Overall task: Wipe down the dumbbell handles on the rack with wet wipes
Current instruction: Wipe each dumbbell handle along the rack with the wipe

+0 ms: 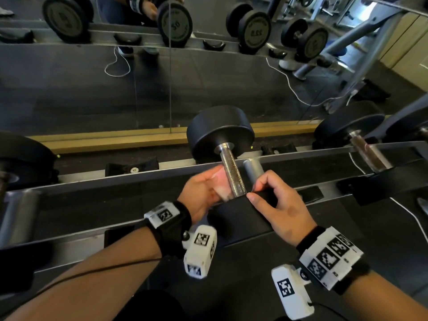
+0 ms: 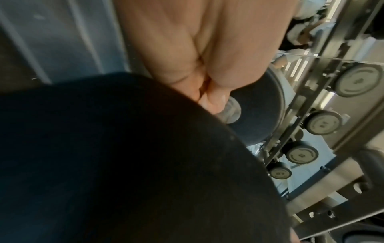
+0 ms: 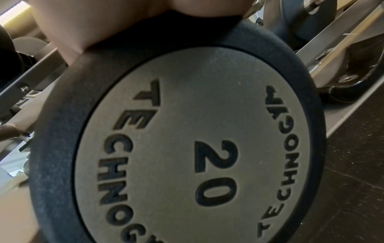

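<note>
Nearest, the right hand curls over the top rim of the near head of a dumbbell, steadying it. The right wrist view reads that head's face: "TECHNOGYM" twice round the edge and "20" in the middle.

At ten o'clock from it, the left hand is closed on a wipe, pressing it to the left side of the handle, near the handle's lower end. The dumbbell lies on the rack with its far head at twelve o'clock.

So the wiping of this handle looks under way, not finished. A second handle at two o'clock carries brownish marks and, I judge, waits its turn; more dumbbells lie at nine o'clock.

Farthest, the mirror shows reversed numbers on the heads: one looks like "22.5", another perhaps "20".
</note>
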Demonstrator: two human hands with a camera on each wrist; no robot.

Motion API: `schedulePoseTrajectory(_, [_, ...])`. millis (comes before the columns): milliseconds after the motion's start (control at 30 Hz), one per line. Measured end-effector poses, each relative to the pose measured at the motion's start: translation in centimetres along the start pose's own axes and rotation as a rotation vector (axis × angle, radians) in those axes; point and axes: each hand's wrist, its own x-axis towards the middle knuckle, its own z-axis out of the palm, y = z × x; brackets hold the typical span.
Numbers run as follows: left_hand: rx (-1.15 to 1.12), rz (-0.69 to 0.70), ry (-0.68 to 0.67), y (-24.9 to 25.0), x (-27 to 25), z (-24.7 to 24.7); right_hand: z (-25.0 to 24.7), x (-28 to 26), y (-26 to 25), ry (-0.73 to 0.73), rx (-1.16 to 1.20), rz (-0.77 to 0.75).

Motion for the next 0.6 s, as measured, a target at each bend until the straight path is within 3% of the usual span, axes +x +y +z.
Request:
schedulePoseTrajectory(200, [-0.024, -0.045, -0.058, 0.1, -0.6, -1.8, 0.1, 0.1, 0.0, 0.005, 0.012, 0.010])
schedulePoseTrajectory(400, [-0.098, 0.074, 0.031, 1.8, 1.3, -0.7, 0.1, 0.0, 0.0, 0.014, 0.018, 0.022])
schedulePoseTrajectory(600, [-0.001, 0.016, -0.076, 0.4, -0.1, 0.1, 0.1, 0.1, -0.2, 0.012, 0.029, 0.010])
